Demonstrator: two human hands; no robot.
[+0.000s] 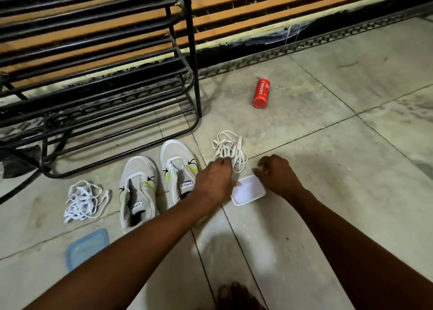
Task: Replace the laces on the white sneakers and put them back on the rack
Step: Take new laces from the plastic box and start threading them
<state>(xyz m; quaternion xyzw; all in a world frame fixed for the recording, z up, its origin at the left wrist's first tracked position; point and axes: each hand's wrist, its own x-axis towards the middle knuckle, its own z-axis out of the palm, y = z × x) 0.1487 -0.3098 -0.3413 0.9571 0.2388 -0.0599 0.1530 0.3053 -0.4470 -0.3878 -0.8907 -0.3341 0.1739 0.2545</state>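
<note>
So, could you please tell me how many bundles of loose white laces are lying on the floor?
2: one tangled white lace bundle left of the white sneakers, another cream lace bundle right of them, touched by the left hand.

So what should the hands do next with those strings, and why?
Probably lift one lace out of the lace pile and carry it to the nearer sneaker. The left hand already pinches that pile, both sneakers sit with no laces, and the right hand hovers beside it holding nothing.
</note>
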